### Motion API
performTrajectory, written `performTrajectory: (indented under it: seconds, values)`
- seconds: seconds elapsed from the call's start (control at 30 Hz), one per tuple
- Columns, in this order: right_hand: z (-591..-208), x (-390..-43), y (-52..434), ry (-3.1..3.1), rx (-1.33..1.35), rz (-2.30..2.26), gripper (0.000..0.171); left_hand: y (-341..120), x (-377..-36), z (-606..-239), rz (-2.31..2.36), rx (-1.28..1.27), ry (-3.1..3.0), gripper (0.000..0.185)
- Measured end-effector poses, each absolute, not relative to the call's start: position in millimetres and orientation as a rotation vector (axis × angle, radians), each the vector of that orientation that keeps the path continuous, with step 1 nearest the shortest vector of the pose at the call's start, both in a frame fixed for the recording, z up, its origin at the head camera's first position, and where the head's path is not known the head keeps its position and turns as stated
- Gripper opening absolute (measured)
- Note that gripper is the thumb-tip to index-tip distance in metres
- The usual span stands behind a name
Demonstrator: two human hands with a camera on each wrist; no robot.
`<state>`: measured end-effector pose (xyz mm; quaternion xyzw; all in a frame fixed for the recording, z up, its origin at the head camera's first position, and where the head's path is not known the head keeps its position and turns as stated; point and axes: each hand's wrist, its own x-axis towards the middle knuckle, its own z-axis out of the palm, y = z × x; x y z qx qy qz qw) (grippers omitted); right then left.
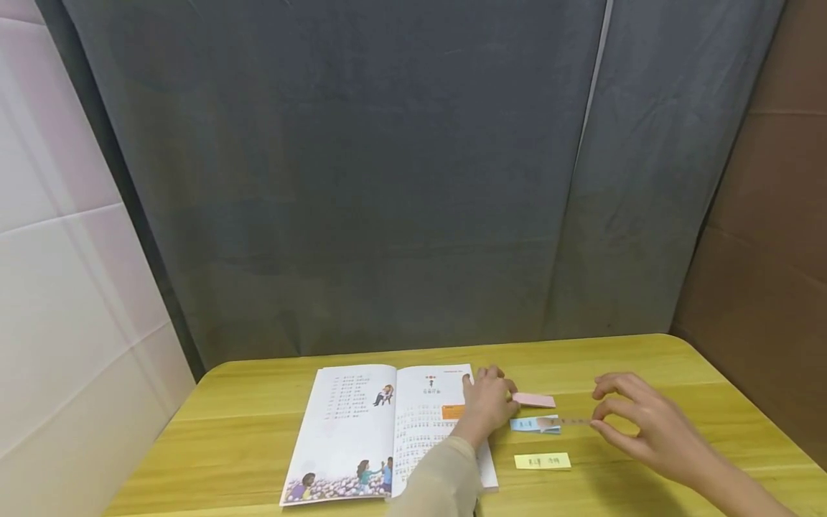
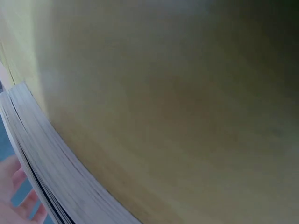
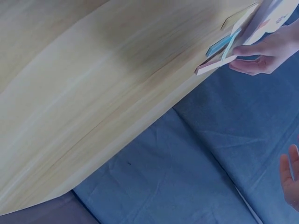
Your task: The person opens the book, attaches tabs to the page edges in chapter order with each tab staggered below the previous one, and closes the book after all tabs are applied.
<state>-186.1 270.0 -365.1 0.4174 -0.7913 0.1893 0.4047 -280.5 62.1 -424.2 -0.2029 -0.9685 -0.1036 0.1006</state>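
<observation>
An open illustrated book [image 1: 362, 431] lies on the yellow wooden table [image 1: 646, 359]. My left hand [image 1: 487, 406] rests flat on the right page's outer edge, fingertips by a pink sticky pad [image 1: 533, 400]. An orange note [image 1: 452, 411] is stuck on that page. My right hand [image 1: 602, 418] pinches the end of a thin pale strip [image 1: 568, 421] that runs from a blue sticky pad [image 1: 530, 425]. In the right wrist view the left hand [image 3: 266, 51] touches the pink pad [image 3: 212, 66] beside the blue pad [image 3: 218, 45]. The left wrist view shows only the book's page edges [image 2: 46, 168].
A yellow sticky pad [image 1: 543, 461] lies near the front edge, right of the book. A grey curtain [image 1: 388, 179] hangs behind the table, with a white wall [image 1: 64, 287] on the left and a brown panel [image 1: 775, 251] on the right.
</observation>
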Motion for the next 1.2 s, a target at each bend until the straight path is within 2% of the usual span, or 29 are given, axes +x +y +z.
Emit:
performTrajectory:
  seconds: [0.37,0.57,0.83,1.2]
  values:
    - [-366.9,-186.5,266.4,-1.995,1.074,0.485,0.023,67.2,-278.0,-424.7,-0.071,-0.533,-2.909,0.012]
    - [-367.2,-186.0,267.6,-2.042,1.069,0.475,0.016,62.9,-275.2,-421.3,-0.150,-0.535,-2.915,0.013]
    - [-363.8,-187.1,266.2,-2.202,1.029,0.410,0.008,26.1,-277.7,-403.6,-0.369,-0.583,-2.829,0.027]
    - [-359.5,-204.5,255.9,-2.225,1.003,0.435,0.022,-25.3,-276.5,-382.3,-0.479,-0.650,-2.644,0.025]
